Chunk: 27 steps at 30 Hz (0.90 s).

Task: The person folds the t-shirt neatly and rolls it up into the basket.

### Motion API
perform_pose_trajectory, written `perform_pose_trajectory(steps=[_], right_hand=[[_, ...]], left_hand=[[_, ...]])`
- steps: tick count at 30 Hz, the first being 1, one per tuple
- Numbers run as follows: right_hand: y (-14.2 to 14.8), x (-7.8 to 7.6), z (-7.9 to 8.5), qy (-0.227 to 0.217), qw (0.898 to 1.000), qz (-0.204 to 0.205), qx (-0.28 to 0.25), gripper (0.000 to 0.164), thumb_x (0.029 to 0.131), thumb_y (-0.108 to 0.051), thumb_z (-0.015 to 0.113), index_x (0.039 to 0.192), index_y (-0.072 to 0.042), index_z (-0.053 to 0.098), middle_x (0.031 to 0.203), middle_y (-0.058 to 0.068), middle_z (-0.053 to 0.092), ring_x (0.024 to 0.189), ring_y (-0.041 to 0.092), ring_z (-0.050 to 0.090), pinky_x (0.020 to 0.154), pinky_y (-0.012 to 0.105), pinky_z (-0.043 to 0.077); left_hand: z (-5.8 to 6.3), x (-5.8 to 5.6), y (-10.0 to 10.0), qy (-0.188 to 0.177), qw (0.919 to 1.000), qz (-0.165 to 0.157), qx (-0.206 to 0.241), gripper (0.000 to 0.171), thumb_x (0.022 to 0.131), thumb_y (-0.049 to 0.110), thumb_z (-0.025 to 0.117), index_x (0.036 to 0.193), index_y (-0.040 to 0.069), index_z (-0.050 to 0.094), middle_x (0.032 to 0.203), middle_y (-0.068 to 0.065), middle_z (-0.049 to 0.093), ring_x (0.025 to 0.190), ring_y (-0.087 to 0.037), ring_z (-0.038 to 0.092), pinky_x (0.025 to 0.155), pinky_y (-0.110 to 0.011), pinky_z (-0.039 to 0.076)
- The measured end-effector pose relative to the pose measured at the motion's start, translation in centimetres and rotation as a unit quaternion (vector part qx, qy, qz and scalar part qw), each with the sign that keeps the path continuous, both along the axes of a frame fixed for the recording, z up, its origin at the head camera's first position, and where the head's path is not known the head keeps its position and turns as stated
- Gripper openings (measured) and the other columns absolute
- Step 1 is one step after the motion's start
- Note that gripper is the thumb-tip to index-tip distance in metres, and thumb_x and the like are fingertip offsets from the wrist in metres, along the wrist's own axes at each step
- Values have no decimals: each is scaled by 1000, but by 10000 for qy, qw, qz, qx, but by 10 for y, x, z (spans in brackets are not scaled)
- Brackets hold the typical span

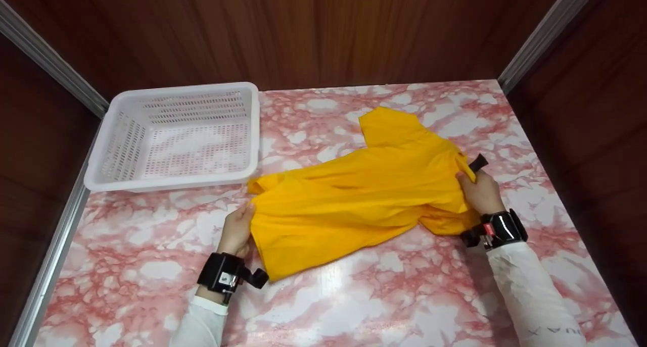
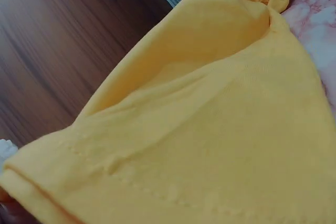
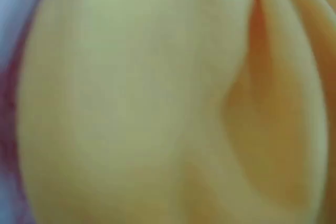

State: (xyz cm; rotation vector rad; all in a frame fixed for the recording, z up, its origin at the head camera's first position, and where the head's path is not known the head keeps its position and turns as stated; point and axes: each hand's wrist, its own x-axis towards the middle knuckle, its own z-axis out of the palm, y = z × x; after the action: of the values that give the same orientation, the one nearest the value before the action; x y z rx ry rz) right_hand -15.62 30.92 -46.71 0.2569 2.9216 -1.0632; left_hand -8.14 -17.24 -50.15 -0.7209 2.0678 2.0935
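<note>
A yellow T-shirt (image 1: 349, 190) is stretched sideways across the table, its hem at the left and its neck end at the right. My left hand (image 1: 236, 230) pinches the hem, the thumb on top of the cloth. At the other end, my right hand (image 1: 481, 191) grips the shirt near the neck. One sleeve points away toward the back; another fold of cloth hangs beneath the right hand. Yellow fabric (image 2: 210, 129) with a stitched hem fills most of the left wrist view. Blurred folds of the shirt (image 3: 131, 87) hide the fingers in the right wrist view.
A white perforated plastic basket (image 1: 174, 181) stands at the back left, close to the shirt's hem. The table (image 1: 323, 311) has a red and white marbled top. Brown wood panels (image 1: 313, 34) enclose it at the back and both sides.
</note>
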Motion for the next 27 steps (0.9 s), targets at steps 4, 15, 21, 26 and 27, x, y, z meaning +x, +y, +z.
perform_pose_trajectory(steps=[4,15,21,26,27], right_hand=[[8,8,3,-360,9986,369,68,57,91,-44,40,109,10,51,103,32,54,92,37,52,76,47,41],[22,15,18,-1091,9867,1099,502,55,83,-54,49,85,1,52,77,12,53,67,21,47,57,28,37],[28,22,20,-1421,9814,1182,516,55,81,-57,51,80,-2,50,68,6,48,60,17,45,52,26,36],[34,23,27,-1395,9862,832,334,74,80,-63,44,115,2,46,100,25,55,82,33,55,66,39,48],[34,22,29,-1260,9884,780,333,76,81,-62,42,123,2,41,110,29,50,91,38,53,72,44,47]], left_hand=[[-2,4,-14,-123,9999,-96,-68,41,94,25,43,118,-6,52,96,-13,60,77,-12,58,68,-23,49],[-5,4,-38,-205,9976,-508,-427,38,94,24,44,108,-8,57,75,-2,61,67,-10,59,63,-23,49],[-6,14,-42,-35,9746,-1239,-1863,30,93,22,45,92,-3,62,66,-2,57,59,-10,52,59,-22,43],[-2,27,-36,158,9235,-1254,-3622,30,89,26,50,106,2,56,79,-9,59,62,-19,55,58,-31,44],[0,28,-33,301,9119,-1108,-3940,33,88,26,52,110,2,53,83,-11,58,65,-22,55,59,-34,45]])
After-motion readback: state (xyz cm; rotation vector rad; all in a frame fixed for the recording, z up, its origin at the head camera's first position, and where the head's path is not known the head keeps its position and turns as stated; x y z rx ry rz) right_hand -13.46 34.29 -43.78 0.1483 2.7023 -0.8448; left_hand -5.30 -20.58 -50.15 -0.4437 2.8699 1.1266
